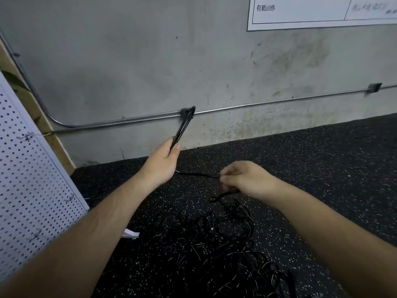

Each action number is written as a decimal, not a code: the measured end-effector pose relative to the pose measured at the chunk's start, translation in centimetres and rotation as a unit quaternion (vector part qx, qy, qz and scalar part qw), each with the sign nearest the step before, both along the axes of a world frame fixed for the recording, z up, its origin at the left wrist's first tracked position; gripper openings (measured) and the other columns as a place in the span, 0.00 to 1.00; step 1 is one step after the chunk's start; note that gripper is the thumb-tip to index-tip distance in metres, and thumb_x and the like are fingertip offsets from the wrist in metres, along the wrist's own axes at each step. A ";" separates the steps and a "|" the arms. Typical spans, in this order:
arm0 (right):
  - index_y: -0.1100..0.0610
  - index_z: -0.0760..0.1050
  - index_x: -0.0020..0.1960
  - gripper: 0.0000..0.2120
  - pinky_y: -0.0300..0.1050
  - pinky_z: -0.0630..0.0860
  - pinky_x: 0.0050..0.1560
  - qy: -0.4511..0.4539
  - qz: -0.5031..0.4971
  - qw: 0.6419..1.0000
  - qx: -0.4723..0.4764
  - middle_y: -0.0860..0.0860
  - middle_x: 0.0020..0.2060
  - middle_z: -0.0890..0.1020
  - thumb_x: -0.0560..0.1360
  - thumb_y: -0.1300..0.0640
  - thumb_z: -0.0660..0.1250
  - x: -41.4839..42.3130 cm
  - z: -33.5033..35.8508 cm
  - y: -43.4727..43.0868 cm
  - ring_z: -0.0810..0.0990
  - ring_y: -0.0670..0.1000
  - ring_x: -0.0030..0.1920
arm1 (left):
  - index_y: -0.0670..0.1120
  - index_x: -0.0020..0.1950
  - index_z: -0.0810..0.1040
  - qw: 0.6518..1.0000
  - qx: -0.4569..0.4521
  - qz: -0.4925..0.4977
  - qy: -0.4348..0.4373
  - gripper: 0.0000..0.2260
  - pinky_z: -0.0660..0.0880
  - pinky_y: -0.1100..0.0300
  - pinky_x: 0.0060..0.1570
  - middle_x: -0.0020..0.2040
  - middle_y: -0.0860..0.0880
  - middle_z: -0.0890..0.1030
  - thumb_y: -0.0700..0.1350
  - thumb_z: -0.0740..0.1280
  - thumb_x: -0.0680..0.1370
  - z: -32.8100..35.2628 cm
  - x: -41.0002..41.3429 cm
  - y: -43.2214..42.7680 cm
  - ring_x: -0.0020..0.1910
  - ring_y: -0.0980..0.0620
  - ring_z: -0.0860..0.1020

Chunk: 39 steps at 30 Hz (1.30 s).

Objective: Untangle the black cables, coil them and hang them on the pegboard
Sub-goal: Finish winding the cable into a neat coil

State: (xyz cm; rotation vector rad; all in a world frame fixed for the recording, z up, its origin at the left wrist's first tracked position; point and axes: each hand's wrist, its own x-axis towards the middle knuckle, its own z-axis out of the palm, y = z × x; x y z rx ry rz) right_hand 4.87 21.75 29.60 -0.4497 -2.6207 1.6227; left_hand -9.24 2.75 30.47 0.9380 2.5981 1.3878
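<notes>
My left hand (pixel 163 161) is raised and grips a narrow bundle of folded black cable (pixel 183 125) that sticks up past my thumb toward the wall. A strand (pixel 197 174) of the same cable runs from under that hand across to my right hand (pixel 245 178), which pinches it with curled fingers. Below my right hand a tangled pile of black cables (pixel 217 239) lies on the dark speckled floor. The white pegboard (pixel 28 190) leans at the far left, beside my left forearm.
A grey concrete wall with a metal conduit pipe (pixel 257 105) runs behind the floor. A white poster (pixel 322 11) hangs at the top right. A small white paper scrap (pixel 131 234) lies by the pegboard's foot. Black rubber floor (pixel 322 168) stretches to the right.
</notes>
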 end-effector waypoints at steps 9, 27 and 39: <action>0.64 0.74 0.66 0.17 0.58 0.83 0.55 0.173 -0.042 0.898 -0.403 0.61 0.52 0.85 0.78 0.71 0.66 0.5 3.2 0.4 0.85 0.58 0.48 | 0.63 0.82 0.49 0.995 -0.045 -0.081 0.027 0.25 0.49 0.54 0.80 0.83 0.56 0.55 0.56 0.52 0.86 -1.9 -0.8 -0.1 0.81 0.58 0.52; 0.50 0.82 0.46 0.06 0.44 0.76 0.41 0.254 -0.174 0.944 -0.115 0.48 0.36 0.81 0.73 0.60 0.75 -1.8 4.3 -0.9 0.79 0.46 0.37 | 0.50 0.52 0.78 0.976 0.022 -0.193 -0.098 0.25 0.71 0.63 0.43 0.35 0.59 0.78 0.71 0.60 0.77 -1.7 4.5 2.9 0.35 0.60 0.74; 0.61 0.71 0.69 0.24 0.47 0.82 0.51 0.168 0.072 0.903 -0.389 0.54 0.46 0.84 0.75 0.54 0.69 -1.4 2.9 0.8 0.85 0.55 0.50 | 0.52 0.37 0.81 0.910 0.180 -0.244 -0.284 0.17 0.75 0.55 0.45 0.50 0.43 0.81 0.56 0.63 0.82 -0.4 4.4 1.8 0.42 0.48 0.77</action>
